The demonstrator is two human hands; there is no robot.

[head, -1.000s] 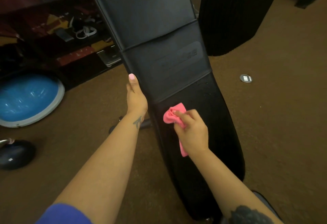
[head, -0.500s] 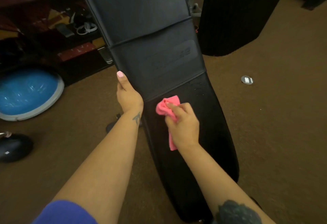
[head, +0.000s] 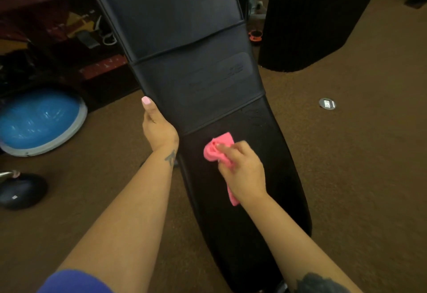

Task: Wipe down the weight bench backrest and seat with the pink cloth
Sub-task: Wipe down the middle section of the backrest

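A black padded weight bench runs up the middle of the view, its backrest (head: pixel 175 15) at the top and its seat (head: pixel 272 177) below a raised seam. My right hand (head: pixel 242 172) presses a bunched pink cloth (head: pixel 218 148) onto the upper left part of the seat, just under the seam; a strip of cloth hangs out below the palm. My left hand (head: pixel 157 128) grips the bench's left edge at the seam, thumb up along the side, its fingers hidden behind the pad.
Brown carpet surrounds the bench. A blue balance dome (head: pixel 39 121) and a dark ball (head: pixel 22 191) lie at the left. Dark shelves with clutter (head: pixel 69 26) stand at the back left. A black cylinder (head: pixel 312 19) stands at the back right, near a small round floor plate (head: pixel 327 103).
The right hand with the cloth has shifted slightly left and up the seat toward the seam. The left hand has kept its hold on the bench edge. The view has tilted a little.
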